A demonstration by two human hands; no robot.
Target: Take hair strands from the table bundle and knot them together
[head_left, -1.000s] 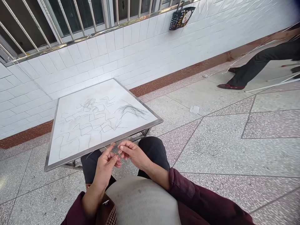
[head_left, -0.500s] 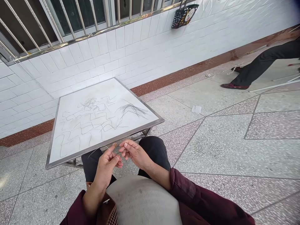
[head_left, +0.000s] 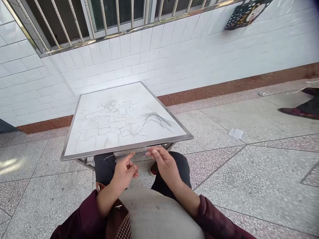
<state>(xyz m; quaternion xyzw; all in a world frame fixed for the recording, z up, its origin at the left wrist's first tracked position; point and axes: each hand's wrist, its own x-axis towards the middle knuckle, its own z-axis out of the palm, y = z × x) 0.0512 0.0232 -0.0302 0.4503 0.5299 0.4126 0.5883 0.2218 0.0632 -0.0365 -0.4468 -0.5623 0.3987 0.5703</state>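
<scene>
My left hand (head_left: pixel 124 171) is in front of the table's near edge, fingers curled with the index finger pointing forward. A thin pale strand (head_left: pixel 109 156), like fine wire or thread, runs out leftward from its fingers. To the right, my right hand (head_left: pixel 165 162) has thumb and fingertips pinched together; whatever is between them is too fine to make out. A small gap separates the two hands. On the white tabletop (head_left: pixel 99 96) lie several bent, zigzag thin strands (head_left: pixel 117 121), a tangled clump (head_left: pixel 109 105) of them, and a loose bundle of straighter dark strands (head_left: pixel 159 119).
The metal-framed table stands before my knees, near a white tiled wall (head_left: pixel 104 73) with a barred window (head_left: pixel 112 16). A patterned bag (head_left: pixel 245 15) hangs at upper right. White paper (head_left: pixel 236 133) lies on the floor. Another person's shoe (head_left: pixel 299 113) shows at the right edge.
My hands have drawn apart, the right one moving away from the left. The whole view has turned, so the table appears farther right and less of the other person shows.
</scene>
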